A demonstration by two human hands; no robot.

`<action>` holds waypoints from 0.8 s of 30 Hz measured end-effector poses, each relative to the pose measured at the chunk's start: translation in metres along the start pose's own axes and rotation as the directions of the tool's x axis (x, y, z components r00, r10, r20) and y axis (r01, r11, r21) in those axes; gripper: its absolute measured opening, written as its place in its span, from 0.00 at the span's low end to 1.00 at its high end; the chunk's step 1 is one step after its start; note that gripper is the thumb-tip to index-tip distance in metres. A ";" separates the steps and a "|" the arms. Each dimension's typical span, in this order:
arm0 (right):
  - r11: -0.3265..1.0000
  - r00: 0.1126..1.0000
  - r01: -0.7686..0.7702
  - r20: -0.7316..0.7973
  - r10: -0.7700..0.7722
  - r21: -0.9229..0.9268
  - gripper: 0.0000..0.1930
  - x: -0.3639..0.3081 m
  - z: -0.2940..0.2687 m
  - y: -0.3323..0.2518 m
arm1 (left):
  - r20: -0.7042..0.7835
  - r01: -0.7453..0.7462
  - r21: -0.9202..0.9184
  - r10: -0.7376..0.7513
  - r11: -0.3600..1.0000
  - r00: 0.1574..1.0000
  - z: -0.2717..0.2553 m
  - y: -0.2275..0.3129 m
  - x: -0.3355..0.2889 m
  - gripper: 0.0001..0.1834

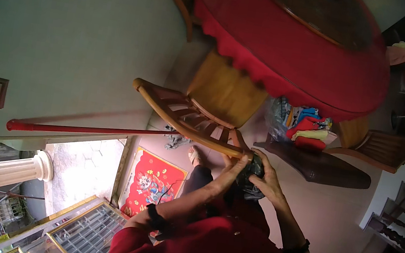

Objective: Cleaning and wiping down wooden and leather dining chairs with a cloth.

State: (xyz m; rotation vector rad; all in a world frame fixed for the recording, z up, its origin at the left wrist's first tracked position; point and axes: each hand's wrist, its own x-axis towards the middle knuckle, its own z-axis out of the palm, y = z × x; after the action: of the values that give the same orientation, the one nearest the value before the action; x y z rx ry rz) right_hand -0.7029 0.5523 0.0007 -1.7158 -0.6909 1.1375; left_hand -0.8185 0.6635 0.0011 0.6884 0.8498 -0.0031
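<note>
Both my hands are at the near right end of a wooden chair's (187,124) curved top rail. My left hand (229,173) is closed around the end of the rail, with its fingers partly hidden. Beside it, my right hand (267,180) grips a dark, crumpled, cloth-like bundle (251,182). That bundle presses against the rail's end and hangs down between my hands; whether it is cloth or plastic I cannot tell. The chair's slatted back faces me, and its seat (227,88) reaches toward the table.
A round table (299,62) with a red cloth stands ahead. Folded clothes (312,126) in clear plastic lie right of the chair, near a dark brown stool-like seat (329,168). A red pole (84,131) leans leftward. A red mat (153,182) lies by the doorway.
</note>
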 end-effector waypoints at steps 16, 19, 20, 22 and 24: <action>0.886 0.947 0.238 -0.109 -0.304 -0.399 0.27 0.023 0.011 0.013 | -0.225 -0.438 -0.085 0.411 0.895 0.883 -0.104 0.038 0.053 0.27; 0.875 0.935 0.264 -0.113 -0.335 -0.405 0.27 0.014 -0.004 0.021 | -0.056 -0.518 -0.024 0.516 0.855 0.855 -0.080 0.025 0.033 0.22; 0.875 0.932 0.287 -0.096 -0.349 -0.390 0.27 0.011 -0.011 0.025 | -0.045 -0.516 -0.026 0.514 0.856 0.856 -0.078 0.016 0.035 0.22; 0.878 0.937 0.283 -0.084 -0.340 -0.387 0.27 0.000 -0.018 0.022 | 0.132 -0.651 0.666 0.802 0.364 0.583 -0.080 -0.005 0.029 0.14; 0.894 0.991 0.118 -0.006 -0.133 -0.432 0.26 -0.015 -0.032 0.007 | 0.066 -0.646 0.557 0.748 0.522 0.661 -0.087 -0.026 0.034 0.12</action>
State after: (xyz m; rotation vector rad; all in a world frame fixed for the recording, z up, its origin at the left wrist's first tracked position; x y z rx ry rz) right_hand -0.6804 0.5245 0.0047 -2.0177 -1.0781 0.9042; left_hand -0.8630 0.7007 -0.0769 1.5775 0.6834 0.5969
